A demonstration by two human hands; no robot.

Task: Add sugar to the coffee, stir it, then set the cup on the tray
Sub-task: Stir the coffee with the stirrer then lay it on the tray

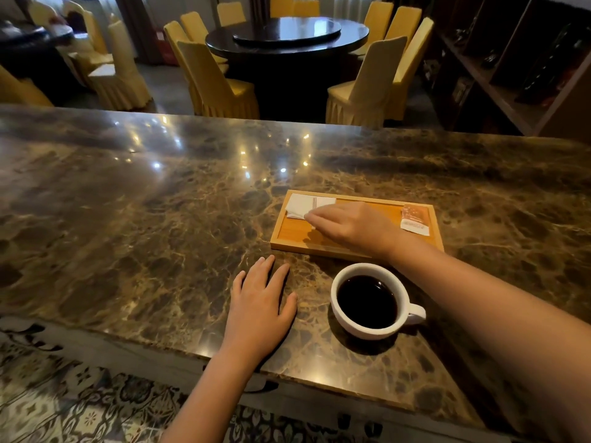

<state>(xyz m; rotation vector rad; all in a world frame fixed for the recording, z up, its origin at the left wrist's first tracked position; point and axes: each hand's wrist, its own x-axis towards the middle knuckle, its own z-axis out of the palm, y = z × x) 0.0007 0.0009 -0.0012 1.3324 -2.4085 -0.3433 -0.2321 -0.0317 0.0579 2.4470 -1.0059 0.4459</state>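
A white cup (343, 318) of black coffee stands on the marble counter, handle pointing right. Behind it lies a wooden tray (294, 238). A white folded napkin or packet (302, 204) rests in the tray's far left corner, and an orange sachet (415, 219) lies at its right end. My right hand (351, 223) reaches across the tray, fingertips touching the white packet's near edge; whether it grips anything I cannot tell. My left hand (260, 308) lies flat on the counter left of the cup, fingers spread, holding nothing.
The brown marble counter (144, 219) stretches wide to the left and behind the tray. Its front edge runs just below my left wrist. Beyond it are yellow-covered chairs (217, 81) and a dark round table (287, 39). Shelving (511, 65) stands at the right.
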